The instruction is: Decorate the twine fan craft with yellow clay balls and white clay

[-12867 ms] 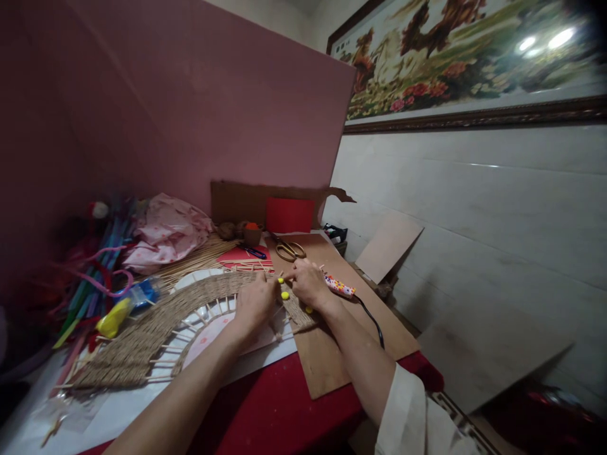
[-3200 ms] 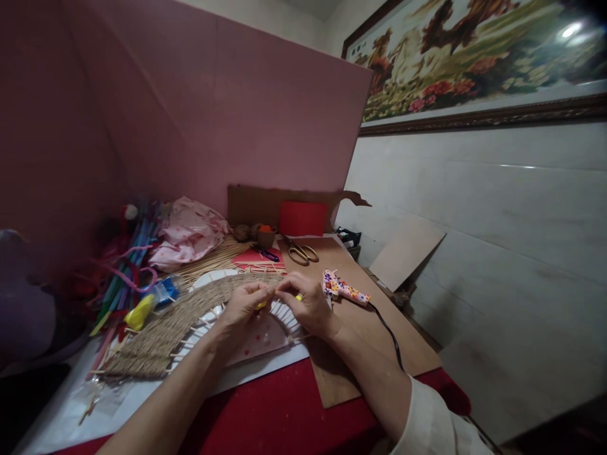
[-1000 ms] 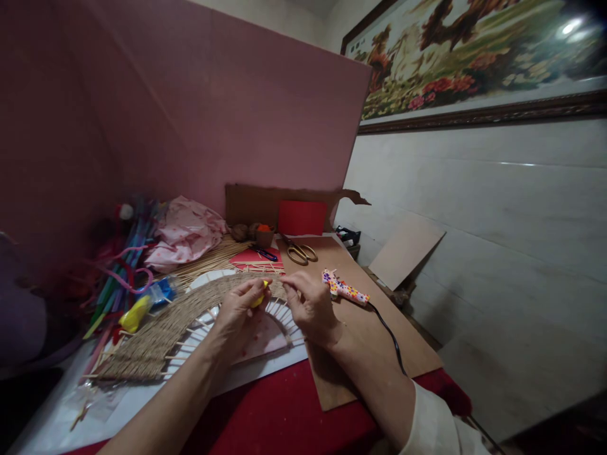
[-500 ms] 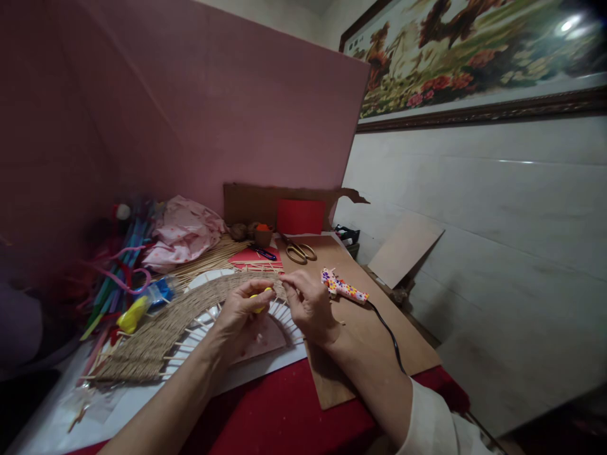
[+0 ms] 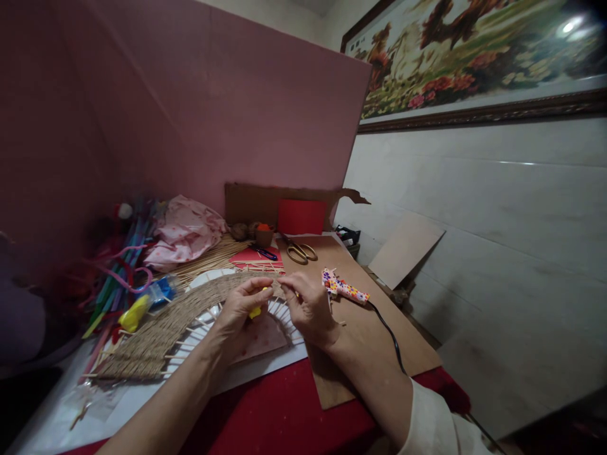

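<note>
Left hand is pinching a small yellow bead between thumb and fingers, grip clamped on it. Right hand is sitting just beside it, fingertips curled together at the upper edge of the woven fan; whether they are actually nipping a stick end or strand there is too small to tell. Both hands are working over the right end of the fan, which is lying flat on the white paper on the red worktop.

Fan: arc of tan twine woven over thin pale sticks spread like spokes, bare stick ends poking out along both edges, a pinkish paper wedge showing below the left grip.

Handling, judged: bead looking light, hard and smooth, likely slipping out of a loose pinch, so it is wanting a fingertip hold across its sides. Fan looking light and springy; sticks thin and probably snapping if bent, weave probably shifting if dragged. Best held flat by the woven band, not by the stick tips.

Right of the right grip: a flowered glue gun with a black cord on a cardboard sheet. Beyond the grips: scissors. Far left of the left grip: coloured pipe cleaners.
</note>
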Available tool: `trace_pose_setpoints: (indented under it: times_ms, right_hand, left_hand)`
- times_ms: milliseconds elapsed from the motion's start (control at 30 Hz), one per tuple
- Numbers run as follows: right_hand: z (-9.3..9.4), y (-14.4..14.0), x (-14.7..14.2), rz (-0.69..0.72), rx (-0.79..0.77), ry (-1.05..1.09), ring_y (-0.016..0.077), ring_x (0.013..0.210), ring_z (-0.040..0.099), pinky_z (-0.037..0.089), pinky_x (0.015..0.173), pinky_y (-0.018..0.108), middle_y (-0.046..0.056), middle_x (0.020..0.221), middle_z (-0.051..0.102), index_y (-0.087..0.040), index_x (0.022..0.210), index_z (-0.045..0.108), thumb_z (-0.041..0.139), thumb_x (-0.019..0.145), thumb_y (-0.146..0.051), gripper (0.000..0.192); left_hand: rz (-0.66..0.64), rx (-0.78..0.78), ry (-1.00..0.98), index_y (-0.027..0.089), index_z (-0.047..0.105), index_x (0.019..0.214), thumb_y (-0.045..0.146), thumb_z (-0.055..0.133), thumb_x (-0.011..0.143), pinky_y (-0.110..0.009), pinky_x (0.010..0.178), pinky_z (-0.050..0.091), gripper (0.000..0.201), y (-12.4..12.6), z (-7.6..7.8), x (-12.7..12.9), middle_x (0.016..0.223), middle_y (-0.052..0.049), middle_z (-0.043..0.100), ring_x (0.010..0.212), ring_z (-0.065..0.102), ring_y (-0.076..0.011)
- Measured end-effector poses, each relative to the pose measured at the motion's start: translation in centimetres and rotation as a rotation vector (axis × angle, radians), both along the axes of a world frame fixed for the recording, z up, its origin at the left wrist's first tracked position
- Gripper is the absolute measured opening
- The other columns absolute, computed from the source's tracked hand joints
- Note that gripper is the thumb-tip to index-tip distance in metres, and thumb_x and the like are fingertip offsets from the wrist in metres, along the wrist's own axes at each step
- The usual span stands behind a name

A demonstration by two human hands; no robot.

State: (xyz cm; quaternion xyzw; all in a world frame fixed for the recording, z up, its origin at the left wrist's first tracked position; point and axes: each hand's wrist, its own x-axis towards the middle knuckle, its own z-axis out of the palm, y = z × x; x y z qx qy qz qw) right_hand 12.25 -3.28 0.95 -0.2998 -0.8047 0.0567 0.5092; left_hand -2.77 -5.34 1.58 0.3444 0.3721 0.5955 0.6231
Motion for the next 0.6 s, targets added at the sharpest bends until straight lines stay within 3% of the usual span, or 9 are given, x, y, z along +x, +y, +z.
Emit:
trace_pose_setpoints:
  times_ms: [67,167,267,333,467,600]
  right_hand:
    - [-0.12,0.07,0.04,0.001,0.013,0.015,0.018,0.083,0.059,0.046,0.072,0.03,0.007,0.087,0.063,-0.017,0.099,0.063,0.046,0.09,-0.016,0.019]
    - [-0.16,0.13,0.13,0.0,0.018,0.046,0.0178,0.086,0.059,0.047,0.073,0.029,0.007,0.09,0.063,-0.017,0.102,0.062,0.046,0.09,-0.015,0.02]
    - [0.01,0.14,0.21,-0.019,0.018,0.089,0.0172,0.086,0.06,0.047,0.072,0.029,0.006,0.091,0.064,-0.019,0.102,0.062,0.046,0.089,-0.014,0.021]
    - [0.14,0.16,0.23,-0.052,0.019,0.134,0.0166,0.085,0.06,0.046,0.071,0.028,0.006,0.091,0.064,-0.019,0.102,0.062,0.046,0.09,-0.015,0.02]
    - [-0.01,0.28,0.16,-0.152,-0.05,0.224,0.0141,0.072,0.058,0.043,0.064,0.025,0.004,0.083,0.064,-0.018,0.094,0.061,0.052,0.089,-0.023,0.012]
    - [-0.35,0.45,-0.02,-0.217,-0.179,0.262,0.0124,0.059,0.054,0.039,0.058,0.024,0.0,0.067,0.059,-0.018,0.079,0.056,0.058,0.085,-0.035,0.018]
  left_hand:
    - [-0.026,0.012,-0.015,0.012,0.063,0.072,0.035,0.08,0.059,-0.013,0.031,0.022,0.031,0.02,-0.13,-0.06,0.054,0.004,0.054,0.035,0.036,-0.0002]
    - [-0.054,0.017,-0.012,0.011,0.065,0.082,0.043,0.073,0.066,-0.013,0.029,0.017,0.037,-0.06,-0.06,-0.15,0.053,0.004,0.053,0.033,0.034,-0.0003]
    - [-0.031,0.009,0.005,0.013,0.065,0.096,0.033,0.078,0.063,-0.013,0.029,0.019,0.041,-0.18,0.16,-0.11,0.068,0.0,0.062,0.036,0.039,-0.0003]
    - [0.005,-0.002,0.021,0.014,0.064,0.096,0.025,0.082,0.057,-0.013,0.03,0.021,0.044,-0.2,0.21,-0.05,0.074,-0.001,0.065,0.037,0.041,-0.0005]
    - [0.014,0.015,0.011,0.014,0.058,0.073,0.036,0.081,0.057,-0.013,0.028,0.017,0.036,0.0,-0.09,0.02,0.057,0.003,0.056,0.033,0.036,-0.0008]
    - [-0.017,0.047,0.036,0.012,0.061,0.08,0.051,0.071,0.066,-0.013,0.028,0.014,0.042,0.22,-0.26,-0.06,0.047,0.005,0.047,0.031,0.03,-0.0014]
